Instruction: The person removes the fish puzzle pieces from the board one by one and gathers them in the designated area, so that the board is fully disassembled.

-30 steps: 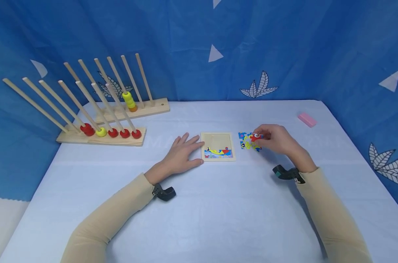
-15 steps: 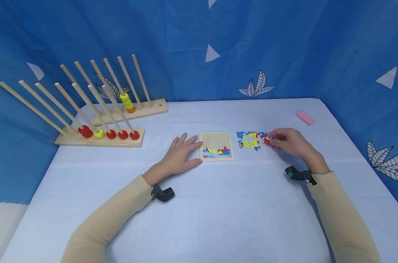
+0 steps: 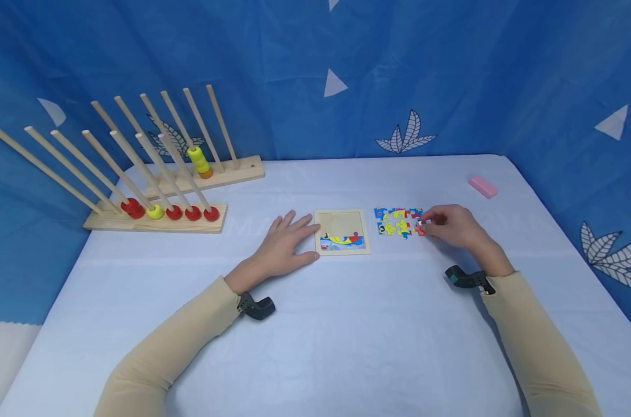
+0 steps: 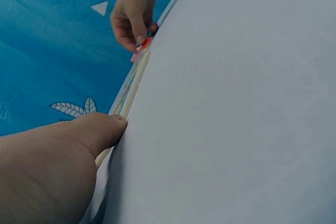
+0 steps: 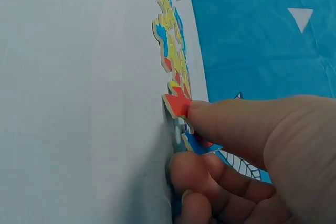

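Observation:
My left hand [image 3: 281, 249] lies with spread, straight fingers, its thumb and fingertips touching the left edge of a small wooden puzzle tray [image 3: 341, 222]. Joined pieces with a yellow and blue picture fill the tray's lower part. To the tray's right lies a cluster of jigsaw pieces [image 3: 395, 225], yellow, blue and red. At the right side of that cluster, my right hand [image 3: 453, 229] pinches a red puzzle piece [image 5: 177, 103] between thumb and fingers. In the right wrist view this piece is tilted close to the others; the fingers partly hide it.
Two wooden peg stands stand at the left: the front stand [image 3: 197, 225] bears red and yellow beads, the back stand [image 3: 244, 168] yellow and orange ones. A pink block [image 3: 483, 186] lies at the back right. A blue patterned curtain [image 3: 294, 75] hangs behind the table.
My right hand has carried the red piece from above the cluster to its right, then slightly back left against the cluster's right side. The left hand has stayed at the tray.

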The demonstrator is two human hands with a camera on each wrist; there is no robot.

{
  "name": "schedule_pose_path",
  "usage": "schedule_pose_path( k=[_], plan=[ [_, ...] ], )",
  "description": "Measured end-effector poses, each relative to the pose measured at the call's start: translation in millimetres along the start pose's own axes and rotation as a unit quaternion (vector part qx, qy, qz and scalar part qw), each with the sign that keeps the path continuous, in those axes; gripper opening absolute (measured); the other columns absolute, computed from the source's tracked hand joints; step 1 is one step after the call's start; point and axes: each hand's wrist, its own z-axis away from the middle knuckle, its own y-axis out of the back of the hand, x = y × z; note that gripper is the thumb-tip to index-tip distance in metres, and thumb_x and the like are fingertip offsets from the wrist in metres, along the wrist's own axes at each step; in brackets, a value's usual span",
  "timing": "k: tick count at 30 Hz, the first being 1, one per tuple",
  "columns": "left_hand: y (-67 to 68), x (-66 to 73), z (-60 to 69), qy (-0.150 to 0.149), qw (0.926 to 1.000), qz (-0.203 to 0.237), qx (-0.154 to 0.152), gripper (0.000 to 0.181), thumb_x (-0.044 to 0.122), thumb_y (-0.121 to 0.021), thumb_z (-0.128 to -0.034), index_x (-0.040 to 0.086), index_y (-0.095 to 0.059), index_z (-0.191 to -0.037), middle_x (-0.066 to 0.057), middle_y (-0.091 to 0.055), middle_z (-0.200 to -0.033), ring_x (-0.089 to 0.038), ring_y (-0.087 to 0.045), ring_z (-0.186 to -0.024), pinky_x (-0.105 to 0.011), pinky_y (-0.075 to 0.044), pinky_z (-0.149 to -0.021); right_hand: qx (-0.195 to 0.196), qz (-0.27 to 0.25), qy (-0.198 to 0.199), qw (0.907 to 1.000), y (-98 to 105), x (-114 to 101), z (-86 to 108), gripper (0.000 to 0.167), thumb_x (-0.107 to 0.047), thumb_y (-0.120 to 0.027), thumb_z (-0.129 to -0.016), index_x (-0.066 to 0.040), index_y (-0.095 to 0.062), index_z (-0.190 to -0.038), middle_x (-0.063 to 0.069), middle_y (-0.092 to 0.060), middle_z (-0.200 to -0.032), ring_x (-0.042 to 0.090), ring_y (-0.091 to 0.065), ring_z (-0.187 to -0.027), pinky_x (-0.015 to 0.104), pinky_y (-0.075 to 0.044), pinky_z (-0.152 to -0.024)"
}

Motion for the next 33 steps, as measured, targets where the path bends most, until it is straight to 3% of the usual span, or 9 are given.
schedule_pose_path(
  k=[12,23,33],
  plan=[
    [0.5,0.1,-0.3,0.001,1.0,0.002,0.001,0.067,0.044,-0.066,-0.0942,0.016,-0.049,-0.153,-0.012,-0.036,-0.166,-0.044,-0.016,-0.158,-0.067,-0.011,-0.125,0.021,0.024,-0.019,0.9993,-6,-7,0.4,0.025,-0.015,-0.07,-0.092,0.0,-0.069,-0.112,0.018,-0.065,-0.098,0.03,-0.055,-0.09,0.028,-0.047,-0.071],
    [0.6,-1.1,-0.7,0.002,1.0,0.005,0.0,0.066,0.044,-0.065,-0.0948,0.016,-0.048,-0.153,-0.012,-0.036,-0.166,-0.044,-0.016,-0.158,-0.067,-0.011,-0.125,0.018,0.027,-0.037,0.9988,-10,-10,-0.6,0.026,-0.016,-0.071,-0.094,0.001,-0.071,-0.113,0.021,-0.066,-0.105,0.033,-0.055,-0.097,0.04,-0.051,-0.084],
    [0.8,-0.4,-0.4,0.003,1.0,0.004,-0.002,0.067,0.044,-0.066,-0.0947,0.017,-0.048,-0.153,-0.011,-0.036,-0.166,-0.043,-0.016,-0.158,-0.067,-0.011,-0.125,0.023,0.028,-0.036,0.9987,-13,-8,-1.4,0.024,-0.017,-0.071,-0.094,0.001,-0.072,-0.111,0.02,-0.067,-0.103,0.032,-0.055,-0.096,0.039,-0.051,-0.083]
  ],
)
